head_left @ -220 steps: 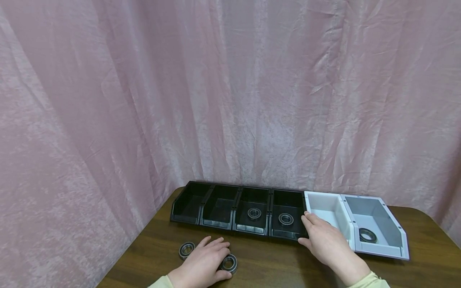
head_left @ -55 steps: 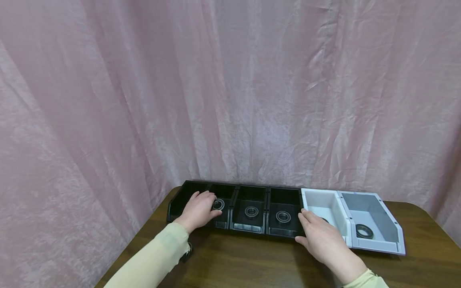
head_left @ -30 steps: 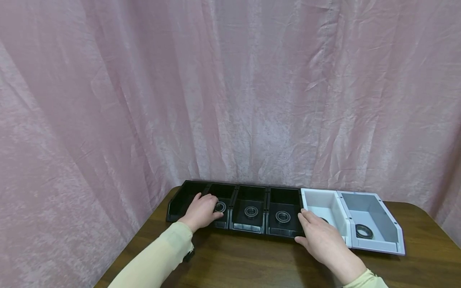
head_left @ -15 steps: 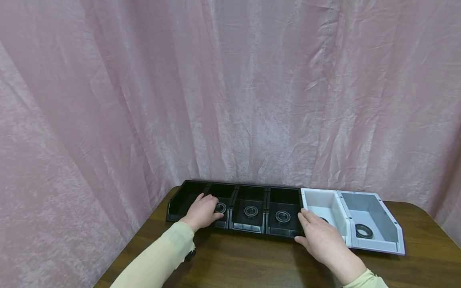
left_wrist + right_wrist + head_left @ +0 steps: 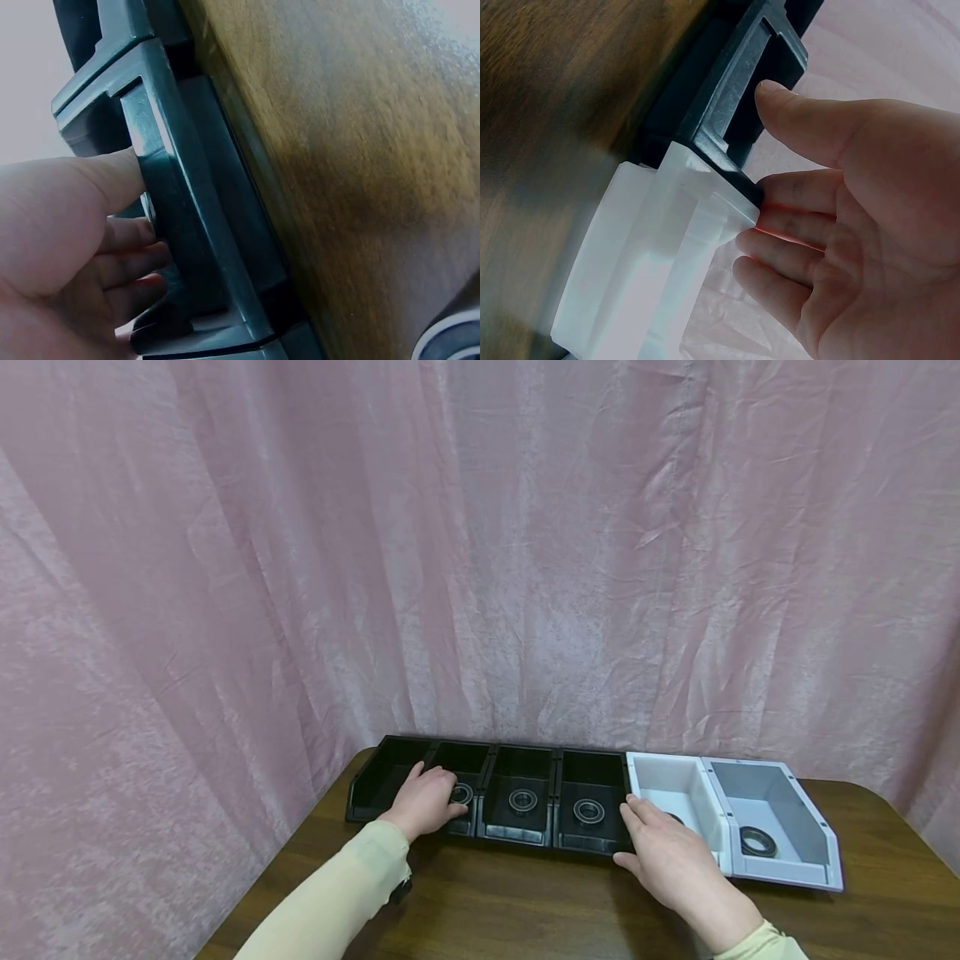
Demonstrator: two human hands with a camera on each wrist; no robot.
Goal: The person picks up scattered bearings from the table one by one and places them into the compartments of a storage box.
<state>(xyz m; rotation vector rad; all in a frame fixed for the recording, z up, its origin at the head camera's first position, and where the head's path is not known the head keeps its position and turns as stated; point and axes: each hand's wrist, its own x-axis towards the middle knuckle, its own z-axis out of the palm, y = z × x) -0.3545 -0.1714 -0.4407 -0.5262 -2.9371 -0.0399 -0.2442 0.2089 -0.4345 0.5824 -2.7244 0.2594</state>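
My left hand (image 5: 424, 802) reaches into the second black bin from the left, its thumb and fingers around a ball bearing (image 5: 462, 794) near the bin's front. In the left wrist view the fingers (image 5: 135, 259) are curled inside that bin (image 5: 187, 187), and only a thin shiny edge of the bearing shows. My right hand (image 5: 671, 852) rests at the join between the last black bin and the white bin (image 5: 652, 255). Its fingertips touch the upper edge, thumb apart, with nothing held. Bearings lie in the third (image 5: 523, 802) and fourth (image 5: 588, 812) black bins.
A bearing (image 5: 676, 818) in the white bin is mostly behind my right hand. Another bearing (image 5: 758, 842) lies in the grey bin at far right. A grey ring-shaped object (image 5: 454, 337) is cut off in the left wrist view. A pink curtain (image 5: 480, 568) hangs behind the wooden table (image 5: 517, 902).
From the table in front, my left hand has gone into the second black bin with a bearing. Over the last second hand and bearing shift slightly right and nearer. My right hand stays put.
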